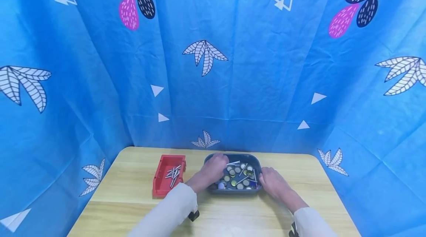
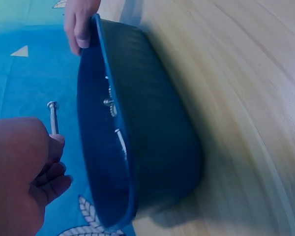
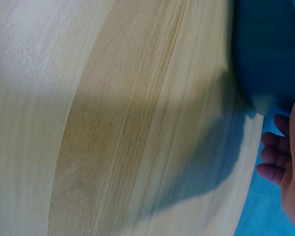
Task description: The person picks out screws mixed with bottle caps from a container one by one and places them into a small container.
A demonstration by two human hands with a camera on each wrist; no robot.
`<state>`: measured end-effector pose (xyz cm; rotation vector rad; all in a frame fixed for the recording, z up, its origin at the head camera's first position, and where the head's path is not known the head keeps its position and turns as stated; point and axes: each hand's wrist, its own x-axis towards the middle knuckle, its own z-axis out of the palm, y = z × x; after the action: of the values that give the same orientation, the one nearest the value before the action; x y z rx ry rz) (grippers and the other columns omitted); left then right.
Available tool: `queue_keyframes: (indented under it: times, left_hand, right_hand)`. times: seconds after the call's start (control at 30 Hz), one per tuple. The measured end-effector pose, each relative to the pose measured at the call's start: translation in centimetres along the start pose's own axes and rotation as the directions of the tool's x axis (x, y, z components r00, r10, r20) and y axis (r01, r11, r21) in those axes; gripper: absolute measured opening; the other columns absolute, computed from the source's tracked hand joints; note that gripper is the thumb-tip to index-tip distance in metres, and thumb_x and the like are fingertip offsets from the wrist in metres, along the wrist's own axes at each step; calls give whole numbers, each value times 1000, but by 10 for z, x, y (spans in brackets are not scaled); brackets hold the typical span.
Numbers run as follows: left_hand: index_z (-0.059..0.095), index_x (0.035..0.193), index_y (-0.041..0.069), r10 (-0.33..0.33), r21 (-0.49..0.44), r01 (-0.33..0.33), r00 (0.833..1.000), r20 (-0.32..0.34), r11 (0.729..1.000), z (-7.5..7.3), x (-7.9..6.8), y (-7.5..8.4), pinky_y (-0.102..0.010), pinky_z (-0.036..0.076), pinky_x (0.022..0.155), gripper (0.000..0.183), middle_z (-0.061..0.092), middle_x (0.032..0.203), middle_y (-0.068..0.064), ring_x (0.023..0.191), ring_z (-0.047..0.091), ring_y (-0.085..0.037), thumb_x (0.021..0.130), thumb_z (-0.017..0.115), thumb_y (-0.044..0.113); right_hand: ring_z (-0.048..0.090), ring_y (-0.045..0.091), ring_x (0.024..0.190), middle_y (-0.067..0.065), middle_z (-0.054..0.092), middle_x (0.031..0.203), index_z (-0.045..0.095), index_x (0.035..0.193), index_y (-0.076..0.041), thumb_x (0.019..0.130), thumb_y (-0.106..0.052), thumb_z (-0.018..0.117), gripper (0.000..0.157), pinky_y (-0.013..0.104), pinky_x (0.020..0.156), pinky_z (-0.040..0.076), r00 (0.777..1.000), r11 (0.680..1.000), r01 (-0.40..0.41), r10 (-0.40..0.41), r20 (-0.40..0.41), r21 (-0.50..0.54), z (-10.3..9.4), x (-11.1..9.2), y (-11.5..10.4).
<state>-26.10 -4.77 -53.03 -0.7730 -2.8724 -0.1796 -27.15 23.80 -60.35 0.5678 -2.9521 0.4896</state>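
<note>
A dark blue-grey tray (image 1: 233, 191) holds several round metal bottle caps (image 1: 240, 185) and several silver bolts (image 1: 242, 179). Over its left side, my left hand (image 1: 214, 168) pinches a silver bolt (image 2: 53, 118) between thumb and fingers, the bolt's head pointing away from the hand. At the tray's right end, my right hand (image 1: 273, 182) grips the rim, a digit hooked over the edge in the left wrist view. Its other fingers (image 3: 275, 155) lie outside the tray wall in the right wrist view.
To the left of the tray stands a red bin (image 1: 159, 189) with several silver bolts (image 1: 173, 174) inside. Both containers stand on a light wooden table (image 1: 116, 207). A patterned blue cloth (image 1: 229, 92) hangs around the back and sides.
</note>
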Motion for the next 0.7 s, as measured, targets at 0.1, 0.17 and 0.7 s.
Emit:
queue_keyframes:
  times: [0.1,0.17,0.7]
  left_hand:
    - [70,118,6,23,0,-23,999,-31,1000,-6,-7,-9,-32,57,101,38,71,115,-7,113,64,-22,81,78,0]
    - [70,117,6,34,5,-33,998,-45,999,-9,-12,-14,-33,56,103,38,71,115,-7,113,64,-22,80,79,-1]
    - [67,123,10,-43,-171,36,998,-42,985,-27,-63,-46,-33,58,100,26,65,118,-1,115,59,-14,99,59,4]
  right_hand:
    - [64,25,94,3,67,91,66,101,-10,104,-21,53,18,50,95,55,1000,1000,-1,1,-5,4,-1,1,1]
    - [64,25,94,4,67,92,66,101,-10,104,-21,53,18,50,96,55,1000,1000,0,0,-12,7,-1,2,2]
    - [67,29,95,6,71,94,69,101,-7,103,-19,53,20,53,96,55,998,998,27,-25,-55,49,-1,-3,-6]
